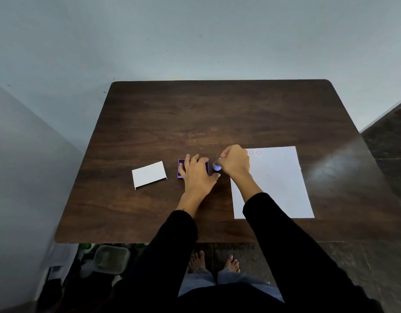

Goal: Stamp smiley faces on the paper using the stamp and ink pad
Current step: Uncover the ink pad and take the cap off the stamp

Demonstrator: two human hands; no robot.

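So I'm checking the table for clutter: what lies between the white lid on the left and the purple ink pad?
Nothing: in the head view only bare table shows between the white lid and the ink pad, which the left hand covers.

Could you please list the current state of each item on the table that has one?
Ink pad: open, held flat by left hand.
Lid: off, lying left of the pad.
Stamp: in right hand, beside the pad.
Paper: flat, two smileys visible at top.

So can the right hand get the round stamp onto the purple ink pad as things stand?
Probably not cleanly: the left hand lies spread over the purple ink pad, while the right hand holds the round stamp beside it.
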